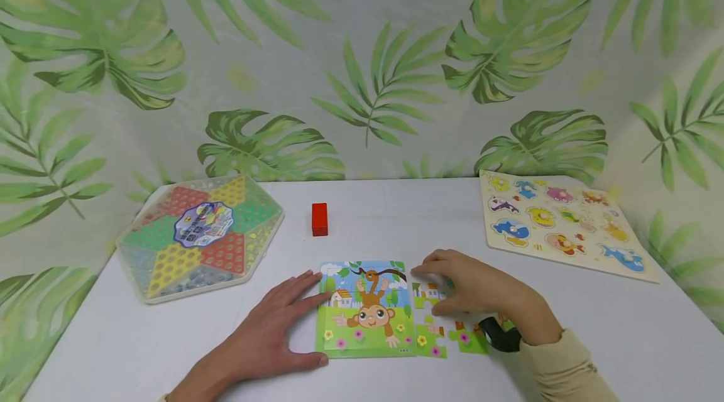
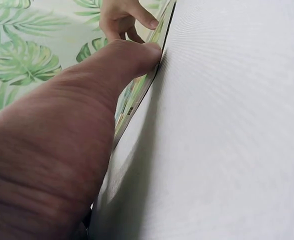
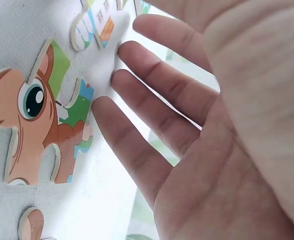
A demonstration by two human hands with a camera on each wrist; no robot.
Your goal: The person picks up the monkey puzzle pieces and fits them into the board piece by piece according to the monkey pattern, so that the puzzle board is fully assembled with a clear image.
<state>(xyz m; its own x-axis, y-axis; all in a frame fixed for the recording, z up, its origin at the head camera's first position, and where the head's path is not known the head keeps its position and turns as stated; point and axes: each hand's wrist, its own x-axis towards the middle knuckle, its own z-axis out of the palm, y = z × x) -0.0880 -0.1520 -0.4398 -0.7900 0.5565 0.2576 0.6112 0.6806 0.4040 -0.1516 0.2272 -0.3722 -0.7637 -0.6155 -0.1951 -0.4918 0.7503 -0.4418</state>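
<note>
A square monkey picture puzzle (image 1: 370,340) lies flat on the white table. My left hand (image 1: 271,326) is at its left side, fingertips touching the edge and thumb by the near left corner. To the right of the picture, my right hand (image 1: 472,286) hovers over loose jigsaw pieces (image 1: 432,347), partly hiding them. The right wrist view shows its fingers (image 3: 132,145) extended and spread, holding nothing. Below them lie a brown piece with a monkey's eye (image 3: 32,115) and a piece with part of a house (image 3: 89,27).
At the back left lies a hexagonal Chinese checkers board (image 1: 195,251). A red block (image 1: 319,220) stands behind the puzzle. On the right is a wooden peg puzzle (image 1: 565,223) with sea animals. A leaf-patterned cloth (image 1: 396,88) hangs behind the table.
</note>
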